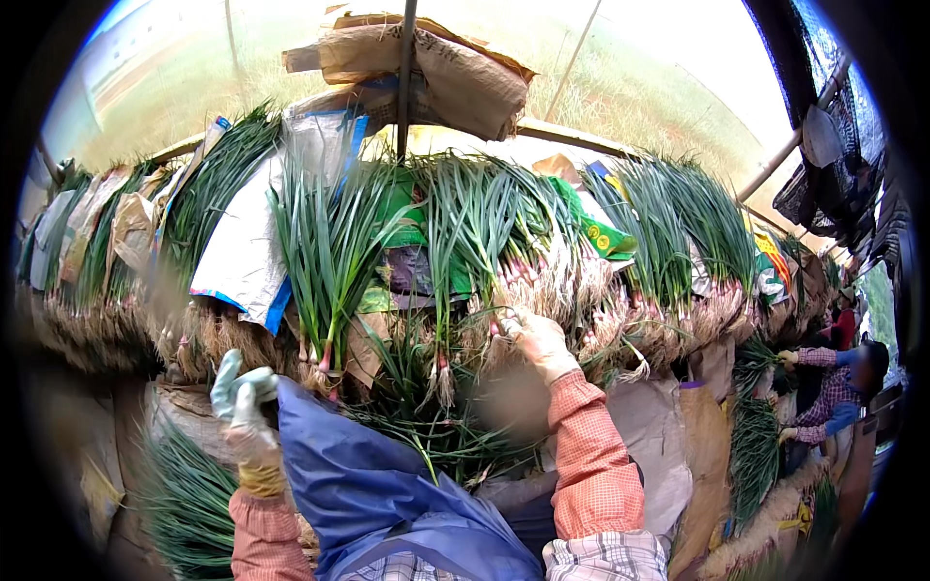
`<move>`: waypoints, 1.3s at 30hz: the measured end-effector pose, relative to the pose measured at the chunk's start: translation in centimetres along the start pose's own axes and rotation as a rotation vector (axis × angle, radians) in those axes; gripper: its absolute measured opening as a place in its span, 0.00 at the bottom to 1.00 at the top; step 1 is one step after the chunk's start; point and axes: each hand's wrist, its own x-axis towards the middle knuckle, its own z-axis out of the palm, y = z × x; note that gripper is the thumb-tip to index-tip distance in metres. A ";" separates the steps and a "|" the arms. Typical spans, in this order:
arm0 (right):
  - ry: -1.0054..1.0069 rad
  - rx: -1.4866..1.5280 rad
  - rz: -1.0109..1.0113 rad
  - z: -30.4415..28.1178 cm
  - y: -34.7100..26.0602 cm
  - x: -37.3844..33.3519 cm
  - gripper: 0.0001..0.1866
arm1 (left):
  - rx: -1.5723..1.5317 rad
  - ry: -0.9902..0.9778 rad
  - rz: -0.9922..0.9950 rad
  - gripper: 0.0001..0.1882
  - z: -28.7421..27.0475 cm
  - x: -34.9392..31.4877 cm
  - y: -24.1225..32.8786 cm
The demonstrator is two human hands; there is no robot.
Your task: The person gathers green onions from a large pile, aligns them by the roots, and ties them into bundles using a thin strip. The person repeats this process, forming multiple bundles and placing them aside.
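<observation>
My left hand, in a pale glove with a yellowish cuff, is raised beside my blue apron. Its fingers are apart with nothing between them. My right hand, in a light glove, reaches to the pinkish root ends of the spring onions on the bench ahead. Its fingers are pinched together at a stalk's root end, partly hidden by the hand. A separate bunch of spring onions lies left of it, leaves away from me. Loose spring onions lie in a heap against my apron.
Sacks, such as a white one with blue edges and a green one, lie among more bunches. Folded brown sacks rest behind a dark upright pole. A co-worker handles greens at far right. More spring onions lie lower left.
</observation>
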 end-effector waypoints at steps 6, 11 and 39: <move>0.125 -0.299 -0.338 2.1 -1.4 -7.3 0.19 | -0.341 -0.699 -0.802 0.23 13.7 -3.4 -9.1; -0.225 0.543 -0.114 3.6 -0.2 -10.8 0.22 | -0.325 -0.566 -0.910 0.12 12.5 -5.6 -12.4; -0.153 1.461 0.215 8.4 -4.9 -10.6 0.16 | -0.725 -0.697 -1.220 0.12 9.0 -10.7 -11.7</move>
